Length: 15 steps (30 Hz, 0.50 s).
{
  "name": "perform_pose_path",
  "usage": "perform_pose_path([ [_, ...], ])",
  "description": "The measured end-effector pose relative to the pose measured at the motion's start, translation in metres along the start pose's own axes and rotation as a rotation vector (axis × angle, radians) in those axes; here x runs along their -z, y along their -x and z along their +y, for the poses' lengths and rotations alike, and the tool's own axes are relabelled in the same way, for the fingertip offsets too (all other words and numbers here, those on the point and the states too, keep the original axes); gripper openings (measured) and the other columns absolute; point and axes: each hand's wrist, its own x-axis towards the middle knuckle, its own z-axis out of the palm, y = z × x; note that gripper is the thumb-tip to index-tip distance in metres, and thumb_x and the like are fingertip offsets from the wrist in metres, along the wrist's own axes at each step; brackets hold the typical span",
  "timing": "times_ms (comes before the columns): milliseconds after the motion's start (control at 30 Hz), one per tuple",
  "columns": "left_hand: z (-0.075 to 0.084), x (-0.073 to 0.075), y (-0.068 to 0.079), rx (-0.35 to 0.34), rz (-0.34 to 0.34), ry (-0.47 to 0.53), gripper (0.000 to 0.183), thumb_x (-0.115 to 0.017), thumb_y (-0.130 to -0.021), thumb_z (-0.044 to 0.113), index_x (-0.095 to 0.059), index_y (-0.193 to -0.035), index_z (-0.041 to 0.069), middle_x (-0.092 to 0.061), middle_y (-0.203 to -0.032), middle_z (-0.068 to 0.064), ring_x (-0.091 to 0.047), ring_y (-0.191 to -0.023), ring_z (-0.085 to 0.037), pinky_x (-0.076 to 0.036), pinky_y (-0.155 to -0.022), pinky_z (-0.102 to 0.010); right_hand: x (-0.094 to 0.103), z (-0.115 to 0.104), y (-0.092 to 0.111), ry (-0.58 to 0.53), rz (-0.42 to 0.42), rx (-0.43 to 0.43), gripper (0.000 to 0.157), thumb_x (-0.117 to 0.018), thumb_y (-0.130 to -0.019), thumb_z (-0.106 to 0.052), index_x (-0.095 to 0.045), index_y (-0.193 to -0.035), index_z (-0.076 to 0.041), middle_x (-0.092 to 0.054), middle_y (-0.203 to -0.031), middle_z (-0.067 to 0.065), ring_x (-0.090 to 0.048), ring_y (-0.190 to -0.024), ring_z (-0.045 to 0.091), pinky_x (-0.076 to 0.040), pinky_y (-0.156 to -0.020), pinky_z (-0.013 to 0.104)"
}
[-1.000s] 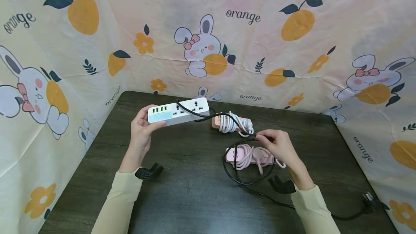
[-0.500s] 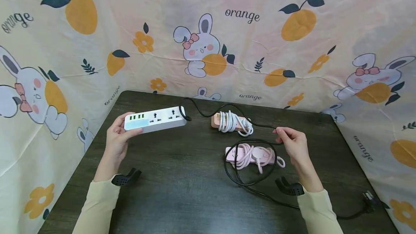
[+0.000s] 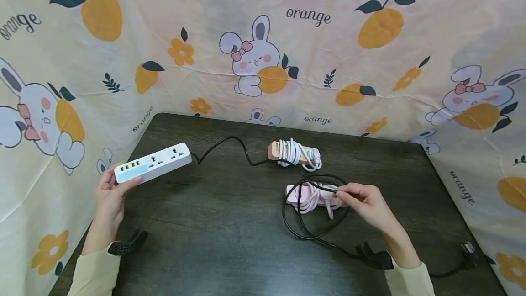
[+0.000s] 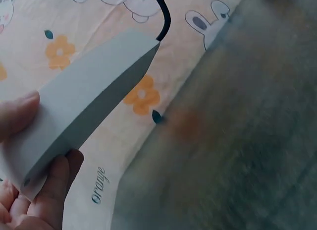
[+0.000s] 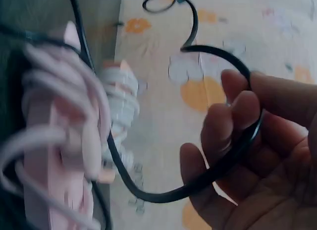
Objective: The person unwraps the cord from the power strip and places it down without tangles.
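Head view, white power strip (image 3: 154, 163) held, black cord (image 3: 255, 164) pinched

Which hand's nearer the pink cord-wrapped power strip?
Right: near the right end of the pink power strip, the right hand pinches black cord; left hand is far left, holding the long white power strip.

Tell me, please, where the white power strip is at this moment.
In the head view, the white power strip is on the left, gripped by the left hand, with the black cable running from its other end.
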Motion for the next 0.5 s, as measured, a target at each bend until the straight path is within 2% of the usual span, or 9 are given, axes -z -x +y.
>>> perform_pose_path([
  [100, -0.001, 0.005, 0.001, 0.025, 0.047, 0.010, 0.052, -0.069, -0.072, -0.018, -0.057, -0.114, 0.011, -0.061, -0.108, 0.007, -0.060, -0.089, -0.004, -0.051, -0.070, -0.013, -0.017, -0.012, 0.002, 0.062, 0.011, 0.022, 0.013, -0.063, -0.081, 0.011, -0.069, -0.087, 0.001, -0.064, -0.074, -0.003, -0.056, -0.063, 0.003, -0.046, -0.051, 0.017],
  [200, -0.002, 0.009, 0.003, 0.036, 0.069, 0.028, 0.053, -0.069, -0.071, -0.019, -0.056, -0.114, 0.011, -0.061, -0.106, 0.007, -0.061, -0.086, -0.004, -0.052, -0.069, -0.013, -0.039, -0.024, 0.004, 0.072, 0.057, 0.057, 0.014, -0.065, -0.079, 0.012, -0.070, -0.084, 0.000, -0.062, -0.069, -0.005, -0.054, -0.061, 0.002, -0.044, -0.049, 0.018],
  [333, -0.005, 0.014, 0.006, 0.041, 0.063, 0.035, 0.054, -0.070, -0.072, -0.017, -0.054, -0.115, 0.010, -0.061, -0.106, 0.007, -0.061, -0.086, -0.004, -0.052, -0.069, -0.014, -0.068, -0.035, 0.008, 0.023, 0.089, 0.074, 0.015, -0.066, -0.078, 0.011, -0.071, -0.085, -0.001, -0.066, -0.074, -0.001, -0.058, -0.070, 0.002, -0.048, -0.056, 0.018],
  [500, -0.007, 0.020, 0.008, 0.068, 0.080, 0.042, 0.054, -0.069, -0.072, -0.017, -0.055, -0.115, 0.012, -0.061, -0.105, 0.008, -0.061, -0.085, -0.003, -0.052, -0.067, -0.014, -0.097, -0.035, 0.012, -0.040, 0.036, 0.110, 0.014, -0.068, -0.078, 0.007, -0.072, -0.088, -0.002, -0.069, -0.081, 0.005, -0.060, -0.075, 0.003, -0.050, -0.062, 0.020],
])
